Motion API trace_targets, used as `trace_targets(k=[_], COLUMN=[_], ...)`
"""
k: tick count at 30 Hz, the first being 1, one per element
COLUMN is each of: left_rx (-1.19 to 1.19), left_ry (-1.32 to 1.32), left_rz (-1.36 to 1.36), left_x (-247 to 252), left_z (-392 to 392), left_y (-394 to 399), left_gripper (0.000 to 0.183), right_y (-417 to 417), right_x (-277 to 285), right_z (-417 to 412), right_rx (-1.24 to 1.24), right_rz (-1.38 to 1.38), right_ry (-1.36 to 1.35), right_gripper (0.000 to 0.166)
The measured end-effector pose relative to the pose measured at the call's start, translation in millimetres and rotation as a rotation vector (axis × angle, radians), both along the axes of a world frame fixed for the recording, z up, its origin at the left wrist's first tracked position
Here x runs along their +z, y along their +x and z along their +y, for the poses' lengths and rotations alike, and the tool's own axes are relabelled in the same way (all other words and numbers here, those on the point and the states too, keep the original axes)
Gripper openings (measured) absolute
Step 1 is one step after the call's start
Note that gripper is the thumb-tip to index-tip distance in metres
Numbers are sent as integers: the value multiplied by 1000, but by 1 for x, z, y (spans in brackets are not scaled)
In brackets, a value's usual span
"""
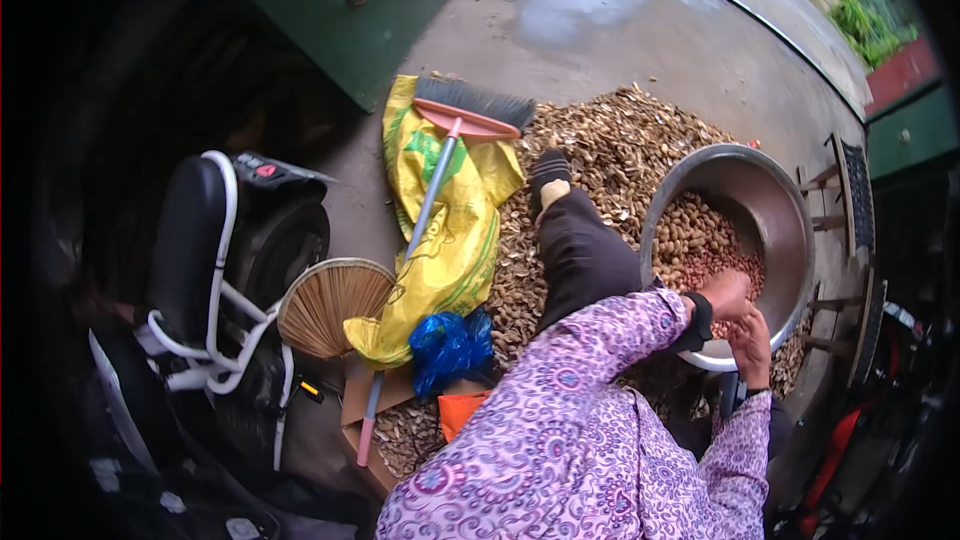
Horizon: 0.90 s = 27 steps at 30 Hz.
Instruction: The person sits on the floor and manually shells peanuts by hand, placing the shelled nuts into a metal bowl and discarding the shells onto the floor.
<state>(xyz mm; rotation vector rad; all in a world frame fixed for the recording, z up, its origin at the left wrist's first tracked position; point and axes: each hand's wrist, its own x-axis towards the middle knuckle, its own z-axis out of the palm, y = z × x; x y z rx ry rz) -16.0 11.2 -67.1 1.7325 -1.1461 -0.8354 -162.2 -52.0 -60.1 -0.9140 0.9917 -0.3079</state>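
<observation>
A large metal basin (784,221) sits in front of me on the right. It holds unshelled peanuts (686,229) on its far left side and reddish shelled peanut kernels (720,270) nearer to me. My left hand (724,295), with a black band on the wrist, is over the kernels. My right hand (750,345) meets it at the basin's near right rim, its fingers bent. The fingertips of both hands come together, and whatever may be between them is too small and hidden to make out.
Peanut shells (615,135) are heaped around my outstretched leg (585,247). Leftward lie a yellow woven sack (457,240), a broom (472,116), a blue plastic bag (450,349), a conical straw hat (337,304) and a cardboard box (382,397). A scooter (225,270) stands far left, low benches (851,195) at right.
</observation>
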Motion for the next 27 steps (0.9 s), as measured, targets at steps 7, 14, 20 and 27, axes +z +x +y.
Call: trace_targets(k=[7,14,20,27], left_rx=[87,139,38,-56], left_ry=[-139,-44,19,119], left_rz=[271,204,302,560], left_x=[-11,-12,5,24], left_z=[-7,-9,6,23], left_y=[-38,-33,-28,-20], left_gripper=[23,18,9,14], right_y=[-19,-12,-22,-32], right_x=[5,10,4,-4], right_z=[0,3,8,1], right_rx=[36,133,56,20], right_rz=[-100,-249,-314,-473], right_ry=[3,17,40,323], right_gripper=[16,26,26,18])
